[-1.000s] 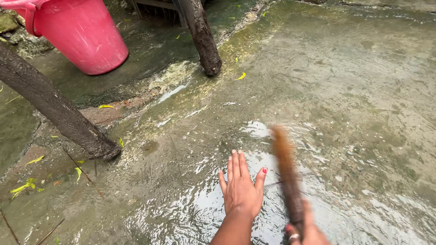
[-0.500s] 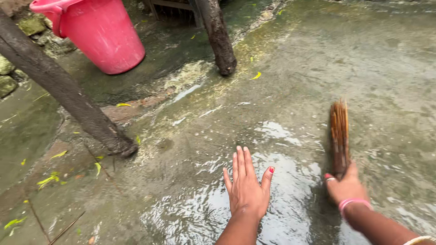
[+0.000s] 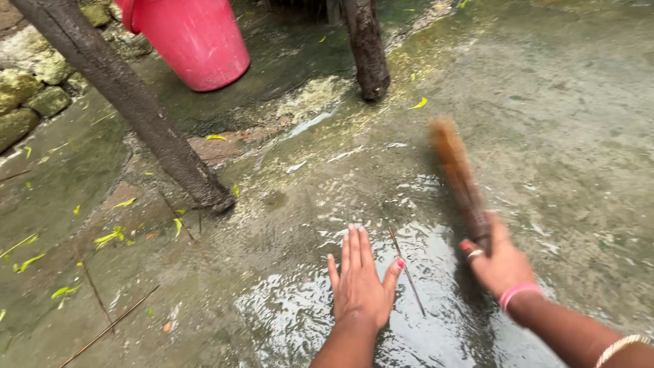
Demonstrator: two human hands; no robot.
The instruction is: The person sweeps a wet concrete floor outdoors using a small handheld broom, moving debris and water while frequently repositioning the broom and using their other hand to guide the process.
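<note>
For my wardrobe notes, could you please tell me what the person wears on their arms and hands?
Both forearms are bare, with no sleeves in view. The left hand has red-painted nails. The right hand wears a ring, also has red nails, and carries a pink band at the wrist and a pale bangle further up.

Pink bucket (image 3: 194,41), brown broom (image 3: 460,177)

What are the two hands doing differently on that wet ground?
The left hand lies flat, palm down, fingers spread on the wet concrete floor, holding nothing; the right hand is closed around a brown stick broom. The left hand looks sharp, while the right hand's broom is blurred. The right hand shows a ring and a pink wristband; the left shows neither. Both have red-painted nails.
</note>
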